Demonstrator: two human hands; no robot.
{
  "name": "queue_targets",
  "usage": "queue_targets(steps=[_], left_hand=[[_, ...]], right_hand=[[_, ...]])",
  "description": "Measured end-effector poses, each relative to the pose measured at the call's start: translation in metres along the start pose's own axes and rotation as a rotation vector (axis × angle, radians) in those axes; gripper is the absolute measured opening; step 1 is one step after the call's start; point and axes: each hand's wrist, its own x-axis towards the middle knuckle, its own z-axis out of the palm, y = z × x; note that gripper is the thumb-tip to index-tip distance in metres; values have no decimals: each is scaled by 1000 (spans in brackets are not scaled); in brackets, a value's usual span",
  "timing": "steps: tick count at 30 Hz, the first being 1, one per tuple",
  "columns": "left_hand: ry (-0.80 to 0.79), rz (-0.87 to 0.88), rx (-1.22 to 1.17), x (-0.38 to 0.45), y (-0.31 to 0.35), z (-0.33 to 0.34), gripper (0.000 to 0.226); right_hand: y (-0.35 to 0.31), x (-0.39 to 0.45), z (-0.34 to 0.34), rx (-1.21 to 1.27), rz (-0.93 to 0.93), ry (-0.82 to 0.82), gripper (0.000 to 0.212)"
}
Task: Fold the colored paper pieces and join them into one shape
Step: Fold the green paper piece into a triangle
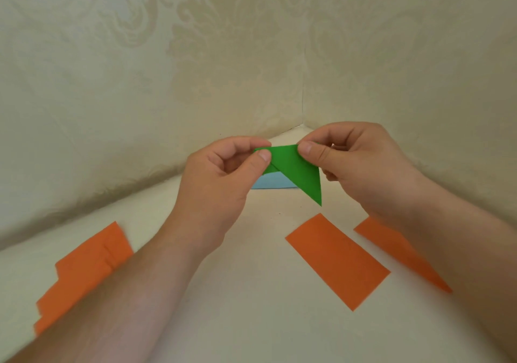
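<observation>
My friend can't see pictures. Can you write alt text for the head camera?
Two hands, left hand and right hand, pinch a folded green paper above a table. Orange paper pieces and a blue piece lie below.

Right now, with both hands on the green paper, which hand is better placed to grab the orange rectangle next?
Probably the right hand. The orange rectangle lies on the right side, just below it. The left hand is farther off and could go on pinching the green paper.

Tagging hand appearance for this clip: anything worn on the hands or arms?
Nothing worn. Left hand and right hand are bare, no gloves, rings or watch visible. Both forearms are bare to the frame edge, no sleeves in view. Nails short and unpainted.
</observation>
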Motion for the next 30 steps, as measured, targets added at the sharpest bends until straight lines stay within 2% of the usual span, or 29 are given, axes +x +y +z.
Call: queue_targets(steps=[5, 10, 13, 19, 25, 30], left_hand=[[24, -38, 31, 3, -3, -1, 16], [-43, -100, 72, 4, -7, 0, 12], [-68, -116, 105, 4, -8, -2, 13], [-116, -127, 155, 4, -10, -3, 16], [-137, -184, 136, 3, -9, 0, 19], [-191, -116, 119, -1, -9, 2, 10]], right_hand=[[1, 2, 1, 34, 61, 4, 16], [0, 2, 1, 53, 75, 10, 21], [5, 3, 0, -15, 47, 10, 18], [10, 0, 5, -104, -72, -104, 5], [8, -1, 5, -149, -65, -125, 12], [6, -2, 6, -138, -18, -185, 15]])
